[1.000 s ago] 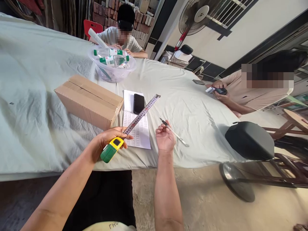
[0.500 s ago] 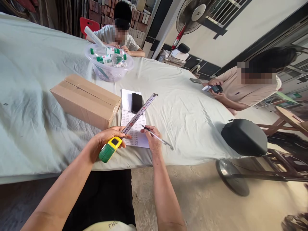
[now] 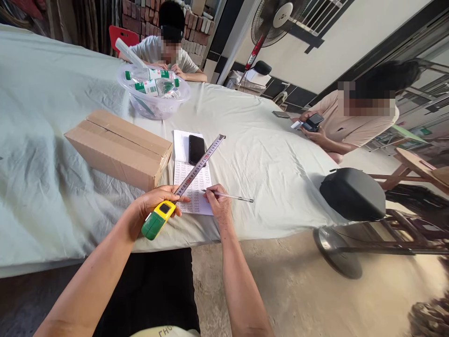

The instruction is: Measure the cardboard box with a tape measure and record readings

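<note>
My left hand [image 3: 157, 200] is closed on a green and yellow tape measure [image 3: 158, 220], whose blade extends up and to the right above a notebook. In my right hand [image 3: 219, 203] is a pen [image 3: 236, 198], its tip pointing left at the page and its tail to the right. Whether the tip touches the paper I cannot tell. The open notebook [image 3: 180, 175] carries columns of handwritten figures. A black smartphone [image 3: 197, 149] lies on its upper part, with the tape blade passing across its lower right corner. Left of the notebook sits a closed cardboard box [image 3: 119, 150].
A clear plastic basin [image 3: 152, 107] with bottles stands farther back on the cloth-covered table [image 3: 266, 154]. One person [image 3: 170, 47] sits at the far side; another [image 3: 365, 107] at the right holds a small dark device. A black seat [image 3: 354, 194] and a fan [image 3: 277, 21] are nearby.
The pen has swung from slanting down to the right to lying nearly level, and my right hand has turned over the page. My left hand keeps hold of the tape measure. The view has shifted slightly.
</note>
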The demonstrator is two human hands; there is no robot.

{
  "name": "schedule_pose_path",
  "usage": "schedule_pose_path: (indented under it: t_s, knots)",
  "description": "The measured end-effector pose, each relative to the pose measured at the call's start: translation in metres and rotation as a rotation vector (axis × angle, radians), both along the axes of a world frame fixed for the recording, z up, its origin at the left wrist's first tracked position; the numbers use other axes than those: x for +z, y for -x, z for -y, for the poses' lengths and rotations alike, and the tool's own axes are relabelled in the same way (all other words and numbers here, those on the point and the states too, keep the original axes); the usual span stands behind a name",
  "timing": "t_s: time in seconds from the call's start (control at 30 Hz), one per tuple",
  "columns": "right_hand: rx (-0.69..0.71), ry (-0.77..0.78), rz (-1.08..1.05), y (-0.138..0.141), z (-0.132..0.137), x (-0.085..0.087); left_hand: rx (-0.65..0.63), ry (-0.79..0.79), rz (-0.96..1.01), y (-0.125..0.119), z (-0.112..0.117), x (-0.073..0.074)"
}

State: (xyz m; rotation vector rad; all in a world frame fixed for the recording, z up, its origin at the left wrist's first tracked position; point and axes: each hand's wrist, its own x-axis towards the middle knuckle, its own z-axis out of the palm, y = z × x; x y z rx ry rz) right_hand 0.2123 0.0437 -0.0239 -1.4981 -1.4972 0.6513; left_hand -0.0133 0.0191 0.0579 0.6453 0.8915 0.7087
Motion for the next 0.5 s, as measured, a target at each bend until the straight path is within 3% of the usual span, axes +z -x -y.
schedule_pose_path:
  t_s: [0.5]
  knots:
    - [0.003,-0.005,0.041,0.002,-0.0013,-0.0008,-0.027,0.011,-0.001,0.0,-0.0042,-0.0049]
